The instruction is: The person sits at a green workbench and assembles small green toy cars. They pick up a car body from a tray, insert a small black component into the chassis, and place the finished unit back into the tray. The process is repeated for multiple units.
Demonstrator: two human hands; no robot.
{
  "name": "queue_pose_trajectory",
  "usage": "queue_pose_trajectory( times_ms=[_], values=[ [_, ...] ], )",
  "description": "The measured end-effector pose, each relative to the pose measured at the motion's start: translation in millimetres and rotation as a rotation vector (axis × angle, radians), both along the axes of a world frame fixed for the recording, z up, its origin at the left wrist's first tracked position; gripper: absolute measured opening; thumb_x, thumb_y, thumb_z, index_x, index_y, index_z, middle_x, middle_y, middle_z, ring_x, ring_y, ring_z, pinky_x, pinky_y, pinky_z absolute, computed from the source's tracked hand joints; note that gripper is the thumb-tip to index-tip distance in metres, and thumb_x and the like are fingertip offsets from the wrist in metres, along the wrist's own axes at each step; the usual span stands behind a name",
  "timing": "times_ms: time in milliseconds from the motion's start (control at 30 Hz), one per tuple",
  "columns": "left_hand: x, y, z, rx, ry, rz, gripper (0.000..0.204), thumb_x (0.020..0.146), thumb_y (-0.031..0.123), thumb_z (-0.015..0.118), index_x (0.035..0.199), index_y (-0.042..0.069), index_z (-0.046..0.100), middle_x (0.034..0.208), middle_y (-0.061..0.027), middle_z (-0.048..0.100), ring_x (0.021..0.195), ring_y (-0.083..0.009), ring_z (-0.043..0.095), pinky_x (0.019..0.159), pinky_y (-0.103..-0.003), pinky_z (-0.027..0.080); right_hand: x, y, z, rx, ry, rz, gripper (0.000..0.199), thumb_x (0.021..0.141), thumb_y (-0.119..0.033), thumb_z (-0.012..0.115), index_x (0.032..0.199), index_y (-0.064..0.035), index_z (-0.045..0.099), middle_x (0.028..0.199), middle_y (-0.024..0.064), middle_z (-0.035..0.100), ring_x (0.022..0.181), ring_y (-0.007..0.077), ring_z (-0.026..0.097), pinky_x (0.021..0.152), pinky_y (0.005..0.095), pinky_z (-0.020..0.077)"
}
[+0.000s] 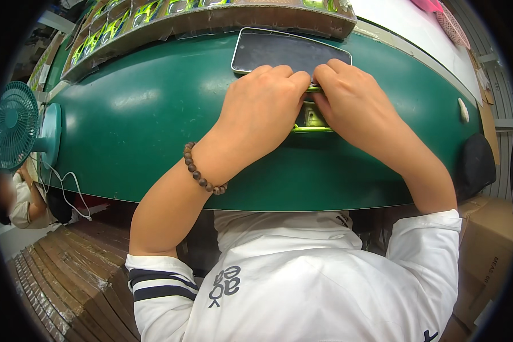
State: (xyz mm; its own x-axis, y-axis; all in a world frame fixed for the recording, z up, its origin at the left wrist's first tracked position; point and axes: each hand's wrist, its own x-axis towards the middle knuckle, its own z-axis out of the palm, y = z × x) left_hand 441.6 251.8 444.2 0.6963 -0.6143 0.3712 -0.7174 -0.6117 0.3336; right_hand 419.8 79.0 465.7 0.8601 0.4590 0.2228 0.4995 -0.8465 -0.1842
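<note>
White sleeves frame both hands: left hand (pixel 262 108) and right hand (pixel 347 102) pinch a small green part (pixel 310 117); phone (pixel 290 51) at twelve. Steady, even pressure seems wise.

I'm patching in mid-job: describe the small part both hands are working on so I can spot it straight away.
Start at the dark green curved table and find the flat dark phone-like slab lying near its far edge. Just in front of that slab, the left hand and right hand meet over a small yellow-green framed part with a metallic centre. It is the only bright green-edged piece lying alone on the table, unlike those racked in the cardboard tray behind.
</note>
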Motion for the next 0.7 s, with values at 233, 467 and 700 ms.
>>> queue_pose_trajectory(
  times_ms=[233,467,700],
  values=[
    [-5,-2,-7,-0.017,-0.090,0.045,0.007,0.079,0.009,0.060,0.078,0.002,0.058,0.070,-0.0105,0.055,0.068,-0.0297,0.055,0.061,-0.039,0.045,4,3,6,-0.075,-0.036,0.019,0.003,0.069,-0.003,0.060,0.071,-0.0016,0.061,0.076,0.0132,0.063,0.072,0.0307,0.062,0.061,0.0398,0.0497],
    [0,-5,-12,-0.098,-0.100,0.021,0.012,0.077,0.009,0.061,0.068,0.001,0.057,0.067,-0.0107,0.055,0.066,-0.0291,0.055,0.061,-0.039,0.045,16,2,5,-0.083,0.035,0.084,0.003,0.066,-0.003,0.057,0.066,0.0004,0.057,0.067,0.0151,0.059,0.068,0.0340,0.059,0.060,0.0428,0.0480],
    [2,-4,-12,-0.090,-0.071,-0.012,0.013,0.078,0.010,0.060,0.068,0.002,0.058,0.067,-0.0105,0.055,0.067,-0.0287,0.055,0.061,-0.039,0.045,11,1,0,0.027,0.032,0.010,0.008,0.066,-0.004,0.057,0.061,-0.0002,0.051,0.063,0.0142,0.055,0.065,0.0350,0.056,0.056,0.0444,0.0443]
  ],
)
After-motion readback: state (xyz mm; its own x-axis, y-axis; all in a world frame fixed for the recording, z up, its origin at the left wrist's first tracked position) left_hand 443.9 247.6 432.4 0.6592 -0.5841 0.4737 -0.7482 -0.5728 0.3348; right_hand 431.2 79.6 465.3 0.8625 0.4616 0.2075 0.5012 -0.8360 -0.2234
